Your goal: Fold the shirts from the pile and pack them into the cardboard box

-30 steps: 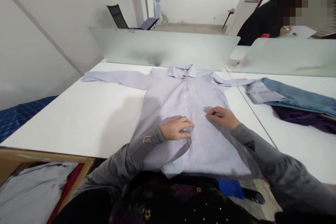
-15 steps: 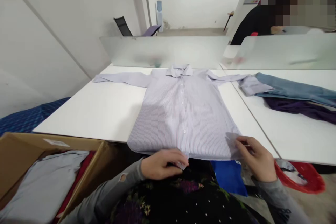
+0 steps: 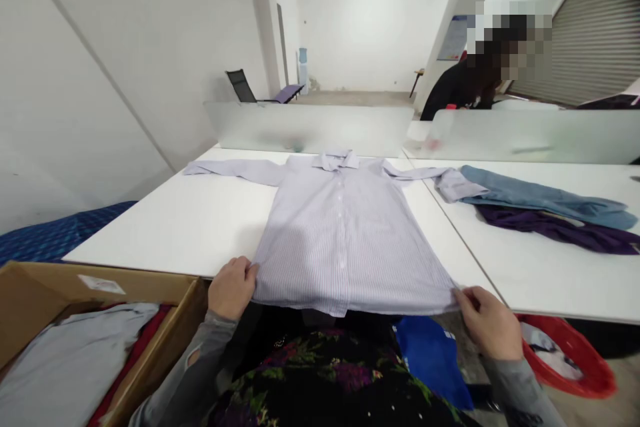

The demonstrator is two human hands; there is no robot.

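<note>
White table up front, striped shirt flat on it, long way from collar at 12 o'clock to hem at 6; left hand pinching hem corner at 7; right hand pinching hem corner at 5.

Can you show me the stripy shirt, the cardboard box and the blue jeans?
stripy shirt (image 3: 345, 240): head view, middle of its front.
cardboard box (image 3: 30, 300): head view, its inside wall.
blue jeans (image 3: 540, 197): head view, middle of the denim.
</note>
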